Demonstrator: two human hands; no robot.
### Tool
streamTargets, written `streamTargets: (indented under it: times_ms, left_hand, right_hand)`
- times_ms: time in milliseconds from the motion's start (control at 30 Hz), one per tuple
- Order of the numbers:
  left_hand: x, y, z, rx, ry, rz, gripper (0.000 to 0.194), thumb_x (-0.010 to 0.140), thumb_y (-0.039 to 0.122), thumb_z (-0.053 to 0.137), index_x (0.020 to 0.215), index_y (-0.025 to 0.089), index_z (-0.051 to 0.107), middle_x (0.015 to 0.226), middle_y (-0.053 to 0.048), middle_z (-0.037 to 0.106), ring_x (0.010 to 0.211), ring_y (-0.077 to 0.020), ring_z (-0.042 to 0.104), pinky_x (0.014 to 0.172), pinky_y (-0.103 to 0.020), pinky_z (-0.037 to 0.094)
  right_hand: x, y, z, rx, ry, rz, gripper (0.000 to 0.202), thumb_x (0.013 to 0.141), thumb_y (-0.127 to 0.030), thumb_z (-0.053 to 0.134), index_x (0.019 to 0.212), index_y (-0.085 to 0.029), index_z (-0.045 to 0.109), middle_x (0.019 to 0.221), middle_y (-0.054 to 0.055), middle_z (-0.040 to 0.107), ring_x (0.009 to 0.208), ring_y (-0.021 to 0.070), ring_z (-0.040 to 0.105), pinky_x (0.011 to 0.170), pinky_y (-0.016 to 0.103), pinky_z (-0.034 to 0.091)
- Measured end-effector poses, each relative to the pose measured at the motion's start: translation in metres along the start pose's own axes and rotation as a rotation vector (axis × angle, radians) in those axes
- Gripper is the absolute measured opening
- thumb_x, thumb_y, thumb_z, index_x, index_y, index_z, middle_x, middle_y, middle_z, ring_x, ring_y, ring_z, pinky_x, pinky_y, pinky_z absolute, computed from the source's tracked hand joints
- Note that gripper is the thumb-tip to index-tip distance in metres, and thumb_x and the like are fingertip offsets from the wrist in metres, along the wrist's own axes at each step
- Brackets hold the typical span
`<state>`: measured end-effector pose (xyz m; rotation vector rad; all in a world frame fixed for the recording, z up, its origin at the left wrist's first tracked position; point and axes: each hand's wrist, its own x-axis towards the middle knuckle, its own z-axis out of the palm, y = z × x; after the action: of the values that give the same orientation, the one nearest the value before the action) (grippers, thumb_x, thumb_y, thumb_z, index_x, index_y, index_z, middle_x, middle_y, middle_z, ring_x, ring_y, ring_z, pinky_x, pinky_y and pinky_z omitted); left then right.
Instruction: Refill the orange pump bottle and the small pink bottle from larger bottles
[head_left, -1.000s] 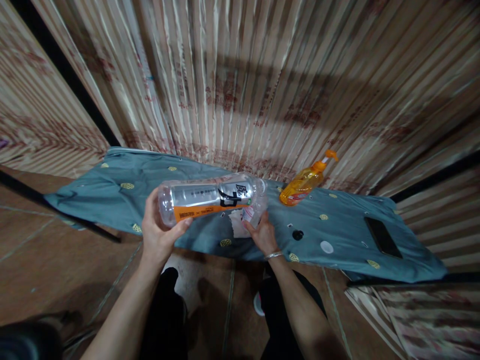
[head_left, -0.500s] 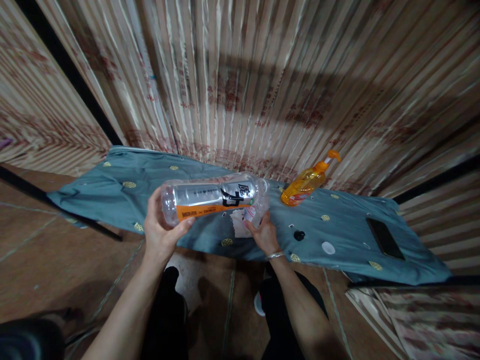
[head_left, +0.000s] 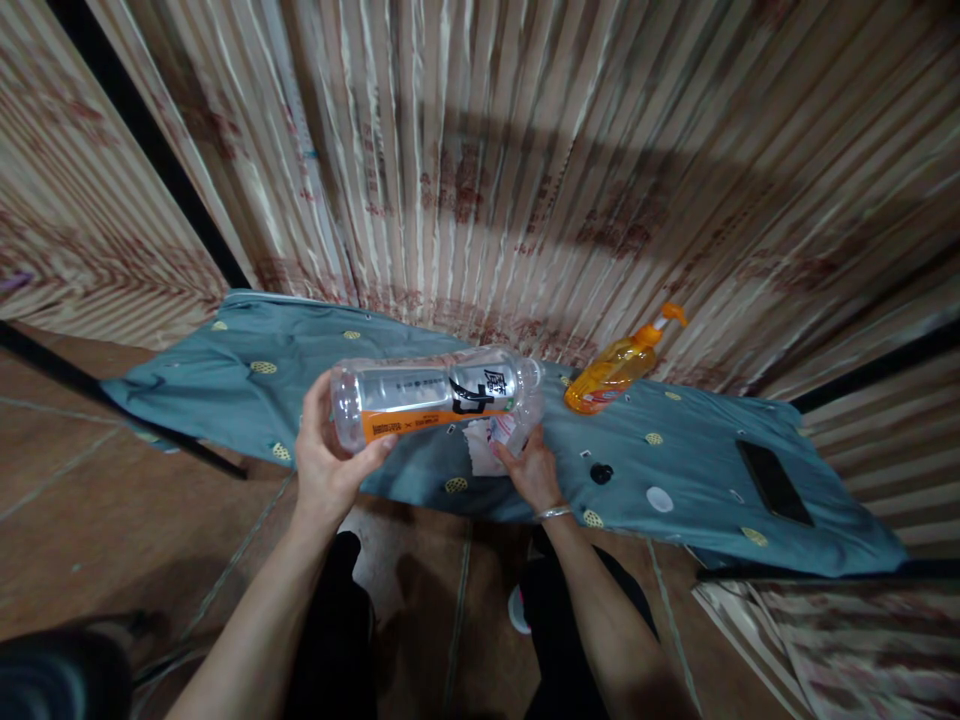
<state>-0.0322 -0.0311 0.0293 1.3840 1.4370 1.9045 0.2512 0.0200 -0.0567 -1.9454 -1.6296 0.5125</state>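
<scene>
Large bottle held sideways at the small container; hands steady

The left hand (head_left: pixel 328 455) grasps the large clear bottle (head_left: pixel 435 390) near its base, holding it on its side above the cloth-covered table (head_left: pixel 172 375). The right hand (head_left: pixel 534 470) grips a small clear container (head_left: pixel 529 405) close by the bottle's neck; whether the two touch cannot be told. Compared with the preceding second, little changes: the view drifts slightly, while both grips and the bottle's pose persist. In this inspector's judgement, the work is at a steady holding stage, with no visible advance; any liquid passing between the vessels cannot be made out. A torn-edged paper (head_left: pixel 482 458) lies beside the container. The orange pump bottle (head_left: pixel 609 378) and black cap (head_left: pixel 601 473) stand apart, untouched.
</scene>
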Motion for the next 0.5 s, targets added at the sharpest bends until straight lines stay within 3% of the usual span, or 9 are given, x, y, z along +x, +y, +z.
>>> streamTargets:
  times_ms: [500]
  left_hand:
    - [-0.0001, 0.0035, 0.0022, -0.016, -0.005, 0.002, 0.098, 0.062, 0.066, 0.104, 0.141, 0.022, 0.066, 0.142, -0.016, 0.078, 0.128, -0.0389, 0.080, 0.104, -0.050, 0.073]
  right_hand:
    - [0.0025, 0.0061, 0.0031, -0.054, -0.002, -0.020, 0.063, 0.099, -0.043, 0.078, 0.148, -0.008, 0.060, 0.117, 0.021, 0.087, 0.112, 0.0397, 0.086, 0.097, 0.045, 0.067]
